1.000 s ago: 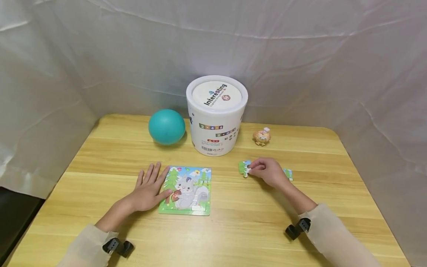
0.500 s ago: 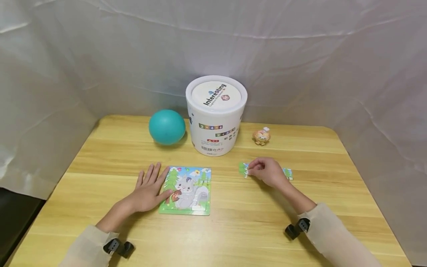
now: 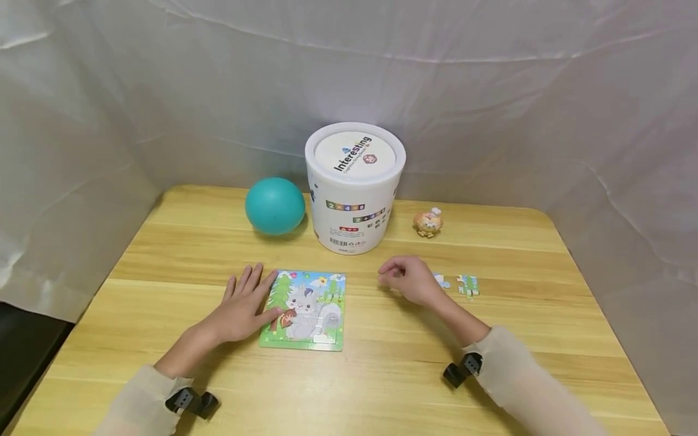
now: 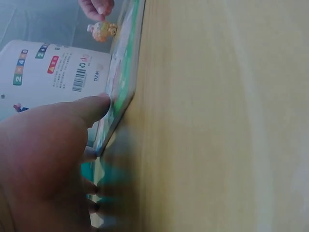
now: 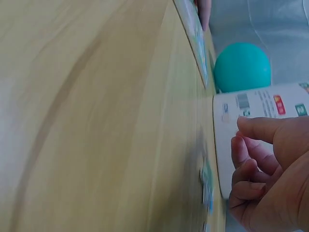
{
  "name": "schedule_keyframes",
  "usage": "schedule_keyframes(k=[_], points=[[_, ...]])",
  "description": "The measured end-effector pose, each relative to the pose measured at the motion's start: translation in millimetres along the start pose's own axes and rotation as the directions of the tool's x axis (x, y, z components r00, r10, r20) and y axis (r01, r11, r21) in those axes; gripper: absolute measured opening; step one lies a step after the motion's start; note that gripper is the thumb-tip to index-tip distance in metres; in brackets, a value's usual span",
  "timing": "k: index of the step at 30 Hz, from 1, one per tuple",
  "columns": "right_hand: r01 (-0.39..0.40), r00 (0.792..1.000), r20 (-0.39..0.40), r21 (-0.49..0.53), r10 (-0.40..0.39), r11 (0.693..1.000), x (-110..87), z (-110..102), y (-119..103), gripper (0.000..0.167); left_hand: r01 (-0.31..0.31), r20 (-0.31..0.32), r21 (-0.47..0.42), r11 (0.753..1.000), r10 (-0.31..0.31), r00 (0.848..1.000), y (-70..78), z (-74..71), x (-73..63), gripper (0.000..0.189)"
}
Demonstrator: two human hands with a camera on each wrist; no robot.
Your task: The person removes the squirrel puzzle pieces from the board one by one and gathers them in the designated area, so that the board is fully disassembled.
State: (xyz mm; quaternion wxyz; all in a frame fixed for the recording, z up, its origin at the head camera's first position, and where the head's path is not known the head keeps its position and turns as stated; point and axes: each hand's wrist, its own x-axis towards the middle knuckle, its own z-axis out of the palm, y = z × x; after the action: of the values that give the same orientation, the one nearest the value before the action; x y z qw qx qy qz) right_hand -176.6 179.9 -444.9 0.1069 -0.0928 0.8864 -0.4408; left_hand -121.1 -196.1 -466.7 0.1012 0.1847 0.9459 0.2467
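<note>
A squirrel jigsaw puzzle board (image 3: 313, 330) lies on the table left of centre. My left hand (image 3: 237, 315) rests flat beside it with fingers spread, its thumb (image 4: 96, 107) on the board's left part. Right of the board, my right hand (image 3: 414, 281) hovers over the table, fingers curled and thumb tip against the index finger. No piece shows between those fingertips (image 5: 244, 125). In the right wrist view, a loose puzzle piece (image 5: 206, 183) lies on the table below this hand. A blue-white puzzle piece (image 3: 443, 281) and a green one (image 3: 468, 284) lie right of it.
A white lidded bucket (image 3: 351, 224) stands at the back middle. A teal ball (image 3: 275, 206) sits left of the bucket, and a small orange bird figurine (image 3: 428, 223) to its right. Grey cloth (image 3: 480, 121) hangs behind the table (image 3: 382, 387).
My right hand has moved left from the loose pieces, uncovering the two on the right. The green piece seen at its fingertips before is out of sight in the head view. The left hand stays put.
</note>
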Motion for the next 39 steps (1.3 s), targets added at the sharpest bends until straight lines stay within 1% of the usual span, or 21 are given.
schedule_keyframes(k=[4, 7, 10, 13, 17, 18, 21, 23, 24, 30, 32, 34, 39], points=[[0.027, 0.999, 0.035, 0.021, -0.028, 0.999, 2.9, 13, -9, 0.008, -0.006, -0.022, -0.021, 1.0, 0.006, 1.0, 2.9, -1.9, 0.4, 0.083], [0.046, 0.997, 0.058, 0.024, -0.047, 0.999, 4.5, 22, -14, 0.009, -0.031, -0.036, -0.03, 0.999, 0.03, 0.999, 9.7, -2.1, -0.5, 0.083], [0.05, 0.995, 0.084, 0.031, -0.053, 0.998, 6.2, 33, -19, 0.008, -0.077, -0.042, -0.017, 0.997, 0.076, 0.996, 20.1, 0.1, -0.4, 0.081], [0.061, 0.992, 0.11, 0.041, -0.065, 0.997, 8.0, 43, -23, 0.008, -0.129, -0.03, 0.013, 0.992, 0.13, 0.991, 31.2, 4.5, 1.2, 0.081], [0.078, 0.987, 0.141, 0.031, -0.082, 0.996, 9.2, 56, -28, 0.008, -0.208, -0.009, 0.036, 0.977, 0.208, 0.978, 40.9, 13.3, 4.1, 0.081], [0.081, 0.986, 0.147, 0.024, -0.084, 0.996, 9.3, 59, -28, 0.008, -0.217, 0.001, 0.042, 0.975, 0.217, 0.976, 42.7, 15.2, 4.9, 0.082], [0.091, 0.982, 0.167, -0.005, -0.089, 0.996, 9.3, 67, -30, 0.007, -0.221, 0.03, 0.054, 0.974, 0.22, 0.975, 45.9, 20.2, 7.0, 0.082], [0.091, 0.981, 0.173, -0.029, -0.085, 0.995, 8.7, 70, -31, 0.006, -0.206, 0.052, 0.058, 0.977, 0.203, 0.978, 47.0, 22.5, 7.9, 0.083], [0.091, 0.981, 0.174, -0.04, -0.083, 0.995, 8.3, 72, -31, 0.006, -0.188, 0.067, 0.068, 0.98, 0.184, 0.981, 48.3, 22.5, 8.0, 0.083], [0.092, 0.983, 0.167, -0.078, -0.078, 0.993, 6.1, 75, -34, 0.006, -0.163, 0.102, 0.112, 0.98, 0.151, 0.983, 48.4, 28.4, 9.2, 0.086], [0.096, 0.983, 0.168, -0.092, -0.079, 0.991, 6.1, 75, -34, 0.005, -0.159, 0.102, 0.125, 0.979, 0.147, 0.984, 49.2, 30.1, 9.3, 0.088], [0.104, 0.982, 0.169, -0.107, -0.085, 0.989, 6.5, 76, -34, 0.005, -0.162, 0.088, 0.127, 0.979, 0.152, 0.985, 49.1, 32.6, 9.3, 0.09], [0.107, 0.982, 0.167, -0.137, -0.084, 0.985, 7.2, 77, -33, 0.006, -0.172, 0.046, 0.134, 0.976, 0.167, 0.985, 39.5, 45.7, 11.8, 0.093]])
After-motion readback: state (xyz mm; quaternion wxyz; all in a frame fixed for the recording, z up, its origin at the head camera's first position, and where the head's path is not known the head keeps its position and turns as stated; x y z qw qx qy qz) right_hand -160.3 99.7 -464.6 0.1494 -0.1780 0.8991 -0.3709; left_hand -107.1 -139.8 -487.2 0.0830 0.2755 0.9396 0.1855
